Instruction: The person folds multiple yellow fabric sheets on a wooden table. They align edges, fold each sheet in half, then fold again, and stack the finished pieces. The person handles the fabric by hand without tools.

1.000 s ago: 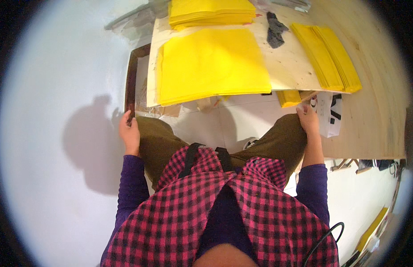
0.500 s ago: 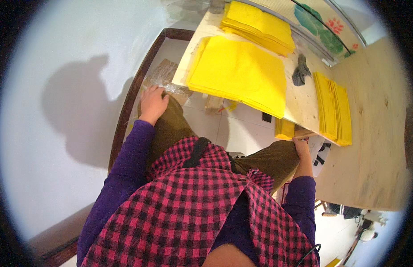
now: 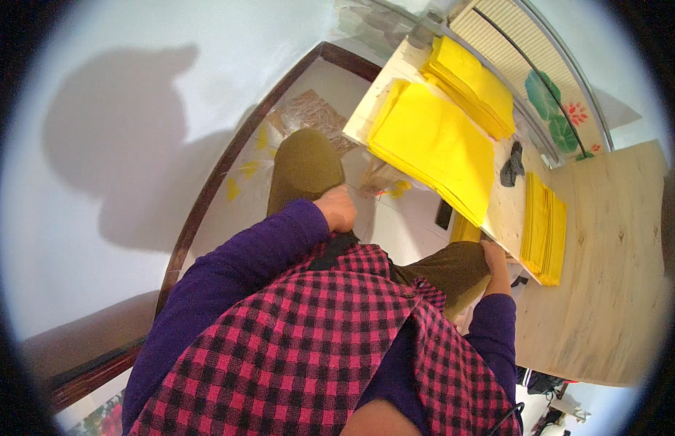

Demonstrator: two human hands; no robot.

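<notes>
My left hand (image 3: pixel 338 209) rests on the inner side of my left thigh, in olive-brown trousers (image 3: pixel 302 173). Its fingers curl inward, and anything inside them is hidden. Against the outer side of my right knee (image 3: pixel 459 266) lies my right hand (image 3: pixel 495 257), its fingers mostly out of sight beside the table edge. In front of me, a large flat stack of yellow cloth sheets (image 3: pixel 433 149) lies on a light wooden table (image 3: pixel 503 211), overhanging its near edge. A second yellow stack (image 3: pixel 472 80) sits behind it.
To the right stands a narrow folded yellow pile (image 3: pixel 544 229), beside a tall wooden panel (image 3: pixel 606 269). A dark grey crumpled cloth (image 3: pixel 512 166) lies between the stacks. On the floor at the left are cardboard with clear plastic (image 3: pixel 306 116) and yellow scraps (image 3: pixel 248 171). A white wall (image 3: pixel 228 80) borders the left.
My left hand has gone from the top of the left knee to the inner thigh, its fingers now curled. The view has shifted, so the table appears farther right. The right hand stays by the knee.
</notes>
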